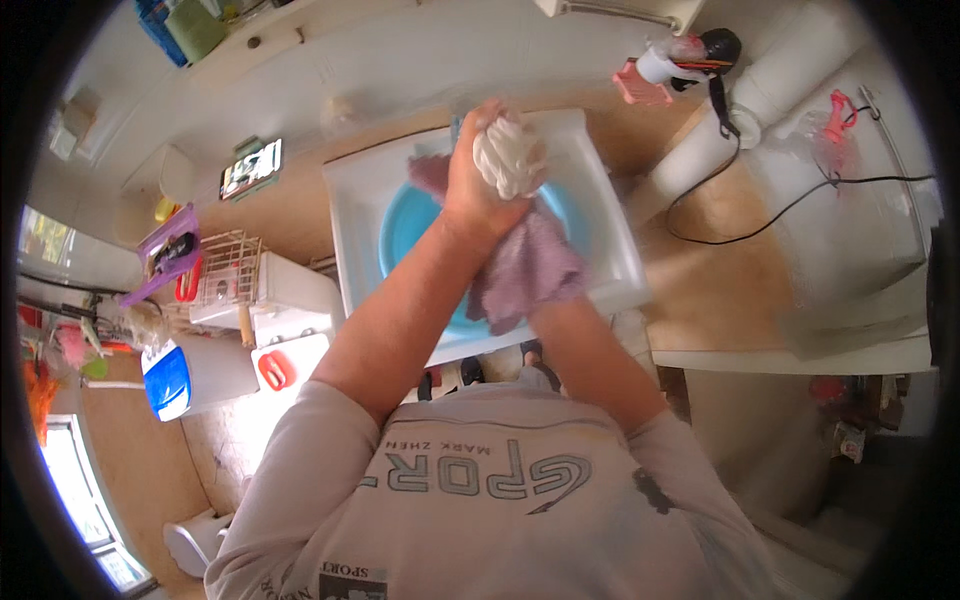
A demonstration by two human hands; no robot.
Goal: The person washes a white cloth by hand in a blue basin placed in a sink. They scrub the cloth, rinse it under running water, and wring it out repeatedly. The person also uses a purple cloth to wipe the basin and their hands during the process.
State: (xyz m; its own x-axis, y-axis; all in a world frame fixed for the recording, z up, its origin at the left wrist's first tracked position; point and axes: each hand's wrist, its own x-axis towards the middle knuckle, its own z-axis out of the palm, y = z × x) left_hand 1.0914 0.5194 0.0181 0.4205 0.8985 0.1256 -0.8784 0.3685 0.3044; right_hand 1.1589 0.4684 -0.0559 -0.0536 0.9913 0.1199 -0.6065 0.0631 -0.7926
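My left hand (480, 169) is closed around a white, ridged bundle (506, 157), which looks like bunched wet cloth. A purple towel (536, 262) hangs below it and drapes over my right wrist. Another purple piece of cloth (431, 174) shows on the far side of my left hand. My right forearm (581, 330) runs up under the towel. The towel and the bundle hide most of my right hand, so its grip cannot be made out. Beneath both hands is a light-blue basin (401, 232), set inside a white rectangular sink (349, 217).
Left of the sink are a phone (251, 169) propped on a stand, a wire rack (225, 274), a purple tray (169, 251) and a white bin with a blue panel (169, 379). Rightward, a white pipe (686, 165), a black cable (720, 241) and a hair-dryer-like black item (720, 51) appear.
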